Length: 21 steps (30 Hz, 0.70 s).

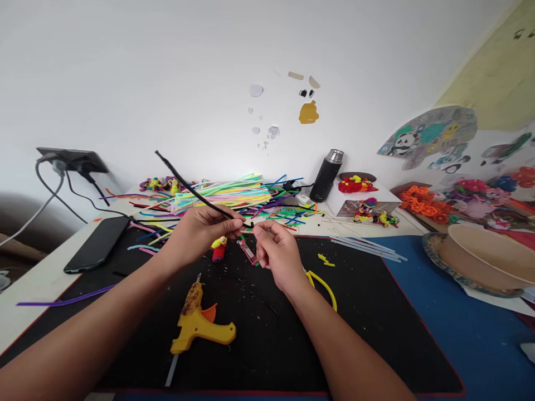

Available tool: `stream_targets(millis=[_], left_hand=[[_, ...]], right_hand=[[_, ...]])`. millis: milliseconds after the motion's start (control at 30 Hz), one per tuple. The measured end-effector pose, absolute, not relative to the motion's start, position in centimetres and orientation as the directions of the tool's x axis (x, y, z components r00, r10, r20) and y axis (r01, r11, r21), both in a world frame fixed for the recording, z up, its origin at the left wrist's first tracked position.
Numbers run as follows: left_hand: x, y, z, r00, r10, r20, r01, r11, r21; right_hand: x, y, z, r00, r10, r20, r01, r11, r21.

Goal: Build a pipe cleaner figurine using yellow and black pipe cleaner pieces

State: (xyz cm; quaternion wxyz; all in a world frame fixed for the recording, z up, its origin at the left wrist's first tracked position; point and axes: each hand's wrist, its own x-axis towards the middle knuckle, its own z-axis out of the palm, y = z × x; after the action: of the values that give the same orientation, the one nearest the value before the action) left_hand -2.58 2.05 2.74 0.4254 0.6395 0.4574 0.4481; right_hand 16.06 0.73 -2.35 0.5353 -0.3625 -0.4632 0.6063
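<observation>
A long black pipe cleaner (188, 186) slants up to the left, its lower end slightly bent. My left hand (198, 233) pinches it near that end between thumb and forefinger. The fingertips of my right hand (279, 250) are closed at the very tip of the same pipe cleaner. Just below my hands, a small red and yellow fuzzy figure (218, 252) stands on the black mat (267, 356). A slim red object with a pale label (249, 252) lies beside it, partly behind my right hand. Yellow scissor-like handles (326, 285) show behind my right wrist.
A yellow glue gun (200, 328) lies on the mat in front. A phone (98, 244) is at left, near a purple pipe cleaner (62, 302). Behind are piled pipe cleaners (225, 195), a black flask (326, 177) and a white box (343, 207); clear glue sticks (368, 249) lie right.
</observation>
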Motion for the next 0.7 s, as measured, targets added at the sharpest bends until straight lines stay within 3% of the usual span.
stream_targets(millis=[433,700], left_hand=[[-1.81,2.06,2.42,0.218,0.972,0.083,0.166,-0.121,0.979],[-2.38,2.26,2.05,0.276,0.951,0.141,0.291,-0.223,0.931]], right_hand=[[15.92,0.69,-2.52,-0.124,0.984,0.125,-0.246,0.091,-0.965],[16.07,0.18,-2.50,-0.139,0.966,0.218,0.047,0.226,-0.973]])
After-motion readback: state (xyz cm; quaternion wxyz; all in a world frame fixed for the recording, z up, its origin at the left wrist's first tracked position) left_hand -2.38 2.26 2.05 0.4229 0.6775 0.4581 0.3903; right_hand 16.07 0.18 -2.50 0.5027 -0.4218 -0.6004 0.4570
